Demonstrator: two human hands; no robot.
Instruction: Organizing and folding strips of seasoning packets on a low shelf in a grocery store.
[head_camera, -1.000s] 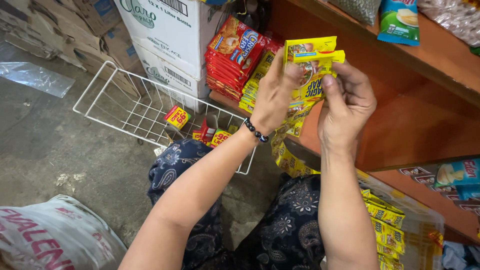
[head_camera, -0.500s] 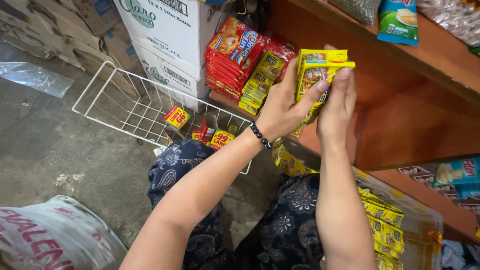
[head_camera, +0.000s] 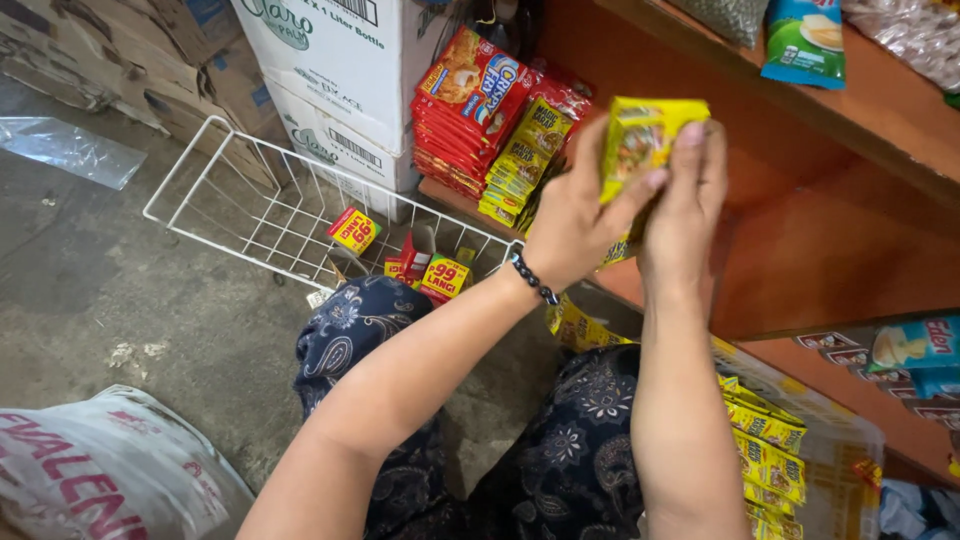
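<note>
Both hands (head_camera: 640, 205) gripping yellow sachets (head_camera: 640, 140) — shelf-side

Grey concrete floor (head_camera: 120, 300), orange wood shelves (head_camera: 820, 250), stacked cardboard boxes (head_camera: 340, 70), white wire rack (head_camera: 250, 200), dim indoor light

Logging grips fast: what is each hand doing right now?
Left hand: closed on the yellow packets.
Right hand: closed on the same yellow packets.

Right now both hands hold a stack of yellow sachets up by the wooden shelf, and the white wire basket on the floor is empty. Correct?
Not quite. In the head view the white wire basket holds a few small red and yellow packets. Both the left hand and right hand do hold the yellow sachets.
</note>
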